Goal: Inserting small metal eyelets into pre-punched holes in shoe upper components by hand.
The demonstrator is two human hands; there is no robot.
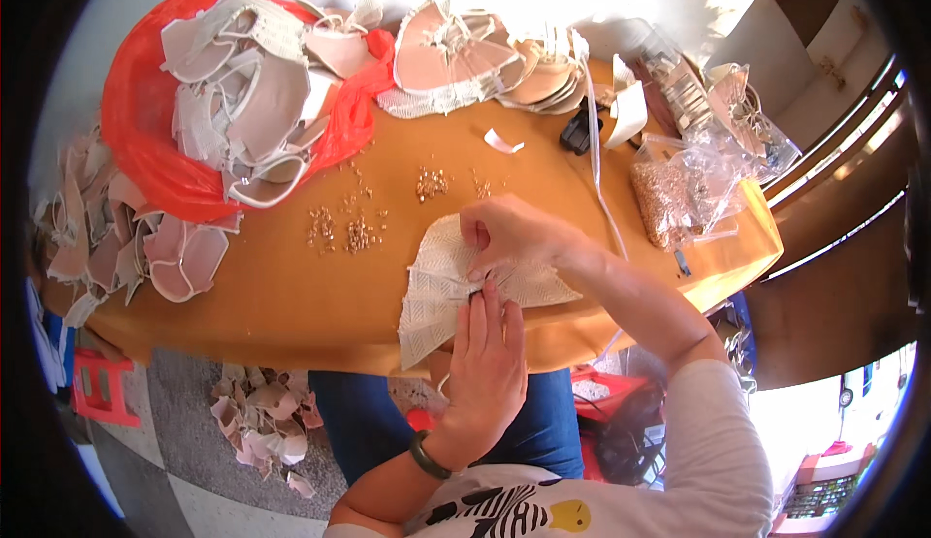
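A bra piece [433, 296] of pale patterned fabric lies spread near the table's front edge. Across its lower middle, my left hand [482, 363] rests with fingers stretched out side by side, fingertips at the centre of the piece. My right hand [509, 233] reaches in from the right, thumb and forefinger pinched together at that same centre. What the pinch holds is too small and covered to make out. Just beyond lie small heaps of tiny gold-coloured metal bits [361, 236], with another little heap [432, 184] farther back.
An orange-covered table [262, 296] holds a red plastic bag [126, 150] full of bras, with more stacked bras [451, 53] behind. At right sit a clear bag of gold bits [664, 199], a black object [576, 133] and a white ribbon [593, 165]. Fabric cups [267, 417] lie on the floor.
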